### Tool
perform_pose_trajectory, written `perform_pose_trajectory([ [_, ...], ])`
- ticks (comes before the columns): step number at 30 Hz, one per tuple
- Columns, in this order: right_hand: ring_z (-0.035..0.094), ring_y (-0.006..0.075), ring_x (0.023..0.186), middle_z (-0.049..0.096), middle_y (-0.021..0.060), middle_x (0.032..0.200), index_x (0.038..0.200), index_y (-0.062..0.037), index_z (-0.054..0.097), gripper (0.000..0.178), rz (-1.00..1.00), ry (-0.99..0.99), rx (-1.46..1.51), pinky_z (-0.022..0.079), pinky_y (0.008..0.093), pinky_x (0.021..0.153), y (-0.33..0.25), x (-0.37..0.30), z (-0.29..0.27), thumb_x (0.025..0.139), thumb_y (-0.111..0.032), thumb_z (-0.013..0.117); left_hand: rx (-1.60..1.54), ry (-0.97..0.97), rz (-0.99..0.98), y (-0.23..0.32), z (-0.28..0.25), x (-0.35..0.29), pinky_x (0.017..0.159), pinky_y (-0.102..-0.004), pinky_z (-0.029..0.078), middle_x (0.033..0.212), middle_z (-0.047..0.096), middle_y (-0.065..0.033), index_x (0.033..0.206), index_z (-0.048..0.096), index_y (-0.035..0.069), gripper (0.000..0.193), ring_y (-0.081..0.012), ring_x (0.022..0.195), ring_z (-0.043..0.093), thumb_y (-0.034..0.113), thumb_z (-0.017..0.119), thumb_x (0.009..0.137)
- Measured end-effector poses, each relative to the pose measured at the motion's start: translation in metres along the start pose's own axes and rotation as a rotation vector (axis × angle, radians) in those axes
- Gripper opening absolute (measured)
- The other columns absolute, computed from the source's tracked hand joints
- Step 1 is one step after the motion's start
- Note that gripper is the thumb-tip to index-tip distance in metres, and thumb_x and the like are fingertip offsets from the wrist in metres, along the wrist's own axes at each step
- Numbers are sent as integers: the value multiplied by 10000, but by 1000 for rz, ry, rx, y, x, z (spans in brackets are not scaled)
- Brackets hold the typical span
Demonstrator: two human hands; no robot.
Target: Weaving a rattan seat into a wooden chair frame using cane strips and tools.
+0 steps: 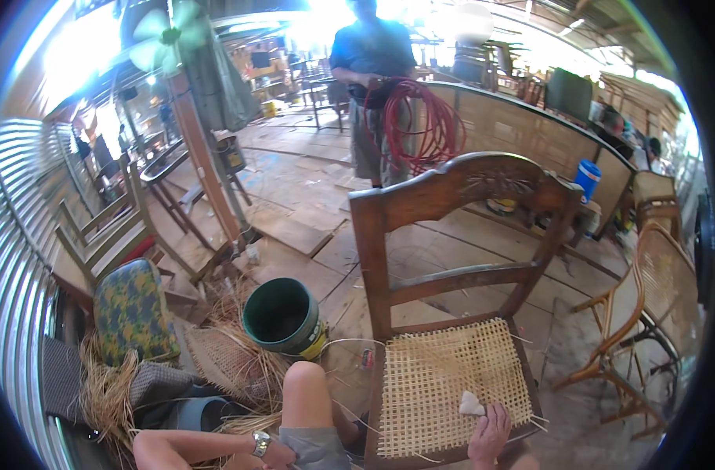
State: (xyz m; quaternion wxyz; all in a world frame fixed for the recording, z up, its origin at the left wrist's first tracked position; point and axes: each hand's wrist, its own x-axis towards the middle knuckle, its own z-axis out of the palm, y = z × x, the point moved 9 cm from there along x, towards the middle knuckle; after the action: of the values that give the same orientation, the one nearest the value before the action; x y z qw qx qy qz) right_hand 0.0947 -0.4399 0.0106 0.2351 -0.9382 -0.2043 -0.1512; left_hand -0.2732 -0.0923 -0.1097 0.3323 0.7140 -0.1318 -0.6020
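In front of me stands a wooden chair (381, 258) with a carved top rail and a woven cane seat (444, 376). Loose cane strands stick out past the seat's edges. At the front right of the weave, my right hand (491, 435) is closed, with a crumpled white wad (471, 404), perhaps cloth, at its fingertips. My left hand (278, 454), below a metal wristwatch (261, 443), rests by my bent leg at the lower edge. Its fingers are mostly hidden, so whether it holds anything does not show.
A dark green bucket (281, 315) stands left of the chair, beside heaped cane strips (111, 392) and a camouflage-patterned cushion (136, 309). Ahead, a person (373, 63) holds coiled red hose (428, 125). A rattan chair (647, 305) stands at right, a wooden chair frame (107, 235) at left.
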Motion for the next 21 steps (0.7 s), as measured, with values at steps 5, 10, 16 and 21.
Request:
perform_pose_trajectory([
  [5, 508, 367, 1264, 595, 166, 1297, 1200, 13, 636, 348, -3, 46, 5, 346, 503, 1109, -4, -1, -7, 964, -202, 497, 118, -17, -22, -55, 33, 25, 587, -403, 547, 775, 724, -132, 983, 764, 48, 560, -259, 649, 679, 592, 649, 913],
  [10, 534, 353, 1232, 605, 146, 1277, 1190, 3, 638, 328, -31, 69, 7, 362, 494, 1088, -12, -1, -12, 976, -203, 498, 212, -24, -38, -110, 68, 53, 610, -431, 534, 817, 720, -148, 1029, 746, 51, 542, -274, 670, 660, 574, 649, 922],
  [16, 544, 356, 1204, 612, 144, 1263, 1184, -8, 643, 320, -54, 87, -8, 381, 481, 1066, -18, 3, -17, 977, -212, 511, 301, -14, -46, -137, 52, 66, 638, -465, 520, 867, 715, -168, 1085, 724, 55, 525, -293, 695, 638, 552, 648, 933],
  [21, 547, 349, 1196, 615, 142, 1264, 1182, -11, 645, 319, -37, 94, -21, 386, 480, 1065, -15, 3, -20, 967, -213, 525, 362, 7, -47, -149, 37, 82, 661, -492, 507, 909, 710, -184, 1131, 705, 58, 515, -309, 716, 619, 534, 648, 942],
])
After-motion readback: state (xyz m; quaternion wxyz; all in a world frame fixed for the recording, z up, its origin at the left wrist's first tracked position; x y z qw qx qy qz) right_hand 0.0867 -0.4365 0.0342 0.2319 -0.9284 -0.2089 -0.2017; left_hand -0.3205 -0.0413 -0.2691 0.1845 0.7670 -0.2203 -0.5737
